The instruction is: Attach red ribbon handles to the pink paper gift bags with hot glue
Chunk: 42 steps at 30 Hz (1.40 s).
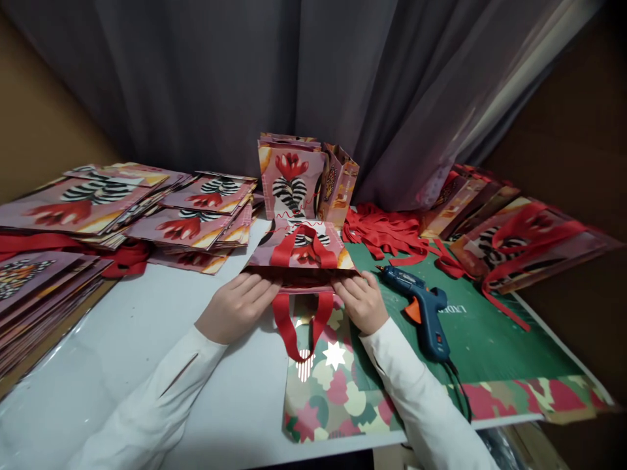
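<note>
Pointing its mouth toward the person, the paper bag [302,256] is held to the left of the glue gun [431,320], its long axis running away from the person. One red handle [323,253] lies up on the top panel; the lower handle [284,323] hangs from the near edge. The left hand [240,303] has its grip closed on the mouth's left end, the right hand [363,305] on its right, with the mouth gaping between. The gun's nozzle is just beside the right hand. Beyond the gun to the left, upright bags [294,179] stand right behind the held one; straight beyond the nozzle is a ribbon heap [385,230]. Stacked bags [88,205] lie well left of the gun on the surface [215,398]; ribboned bags [526,251] sit beyond it, rightward.
</note>
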Each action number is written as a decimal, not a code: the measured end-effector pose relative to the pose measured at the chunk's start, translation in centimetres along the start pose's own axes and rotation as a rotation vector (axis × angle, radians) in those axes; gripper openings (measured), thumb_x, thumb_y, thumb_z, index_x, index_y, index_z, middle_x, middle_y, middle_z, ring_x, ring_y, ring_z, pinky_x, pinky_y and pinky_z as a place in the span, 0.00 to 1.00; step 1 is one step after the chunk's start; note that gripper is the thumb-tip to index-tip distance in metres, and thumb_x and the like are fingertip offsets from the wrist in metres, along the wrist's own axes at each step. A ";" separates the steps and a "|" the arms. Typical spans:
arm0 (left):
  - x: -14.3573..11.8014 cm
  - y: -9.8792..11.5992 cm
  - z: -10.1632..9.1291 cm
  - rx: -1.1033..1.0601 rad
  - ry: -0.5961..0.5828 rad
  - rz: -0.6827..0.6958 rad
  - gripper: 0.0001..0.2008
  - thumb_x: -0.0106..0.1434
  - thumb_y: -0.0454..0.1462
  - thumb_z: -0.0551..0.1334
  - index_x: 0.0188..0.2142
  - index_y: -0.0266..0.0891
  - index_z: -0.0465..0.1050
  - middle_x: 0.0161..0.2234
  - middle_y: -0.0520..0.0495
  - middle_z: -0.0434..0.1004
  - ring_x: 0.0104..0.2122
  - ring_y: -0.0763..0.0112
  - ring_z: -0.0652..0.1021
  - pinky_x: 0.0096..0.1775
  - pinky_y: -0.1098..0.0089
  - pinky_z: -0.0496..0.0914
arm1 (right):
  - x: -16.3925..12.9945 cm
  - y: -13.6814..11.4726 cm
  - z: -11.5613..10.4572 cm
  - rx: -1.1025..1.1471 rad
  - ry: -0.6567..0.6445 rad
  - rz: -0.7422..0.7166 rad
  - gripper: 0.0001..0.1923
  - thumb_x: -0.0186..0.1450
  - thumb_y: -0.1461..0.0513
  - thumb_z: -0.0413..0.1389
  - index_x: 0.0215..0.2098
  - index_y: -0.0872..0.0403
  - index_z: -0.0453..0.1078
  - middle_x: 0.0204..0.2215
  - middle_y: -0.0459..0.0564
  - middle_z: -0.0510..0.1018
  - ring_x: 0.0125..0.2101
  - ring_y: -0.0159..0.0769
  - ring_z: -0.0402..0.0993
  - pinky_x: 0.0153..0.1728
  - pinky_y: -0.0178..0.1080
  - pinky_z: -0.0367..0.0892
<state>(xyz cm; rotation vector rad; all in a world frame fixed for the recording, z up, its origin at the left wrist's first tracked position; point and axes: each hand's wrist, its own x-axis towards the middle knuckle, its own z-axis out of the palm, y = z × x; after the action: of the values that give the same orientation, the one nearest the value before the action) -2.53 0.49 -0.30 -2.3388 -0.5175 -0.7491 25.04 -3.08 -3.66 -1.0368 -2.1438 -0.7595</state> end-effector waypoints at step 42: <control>-0.1 2.6 0.1 0.108 -0.013 -0.282 0.13 0.63 0.24 0.54 0.36 0.43 0.71 0.28 0.54 0.77 0.44 0.68 0.77 0.46 0.62 0.55 | 1.8 -0.2 -2.6 1.608 0.205 1.012 0.19 0.60 0.63 0.55 0.49 0.49 0.73 0.49 0.51 0.79 0.52 0.46 0.74 0.59 0.56 0.61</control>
<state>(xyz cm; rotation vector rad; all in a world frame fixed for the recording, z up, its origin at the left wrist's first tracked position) -1.23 -1.34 -1.57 -2.1968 -0.8845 -0.8111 24.73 -4.26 -0.72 -0.7668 -1.0684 1.1248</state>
